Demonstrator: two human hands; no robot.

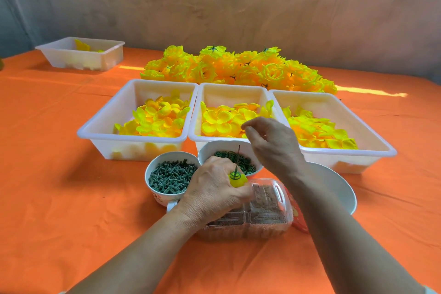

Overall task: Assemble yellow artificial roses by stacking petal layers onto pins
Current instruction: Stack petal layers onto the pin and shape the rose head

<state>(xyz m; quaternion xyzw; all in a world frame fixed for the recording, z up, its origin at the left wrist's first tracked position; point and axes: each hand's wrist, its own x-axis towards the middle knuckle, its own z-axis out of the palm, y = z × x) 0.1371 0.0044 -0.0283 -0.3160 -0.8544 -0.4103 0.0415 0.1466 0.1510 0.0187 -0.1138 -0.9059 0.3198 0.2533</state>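
Left hand: fingers curled round a yellow bud, held low over the desk, just in front of the two small bowls. The pin stands up out of the bud, tilted slightly. A green ring sits at its base.

Right hand: over the near edge of the middle tray, fingers bent down toward the loose petal layers. Thumb and forefinger tips are close together. I cannot tell whether they pinch a layer yet or hang just above.

Finished roses are heaped behind the trays.

Step, as I judge it: fetching the next layer for the pin.

Risks:
- Layers lie overlapped, so a pinch may lift two at once and give a thick, uneven bloom.
- The pin is thin. A layer brought down off-centre would miss its hole and tear or crumple.
- A slack grip could let the bud turn, so the pin leans and the ring slips off.
- Right forearm passes over the bowl of rings. A low return could knock it.
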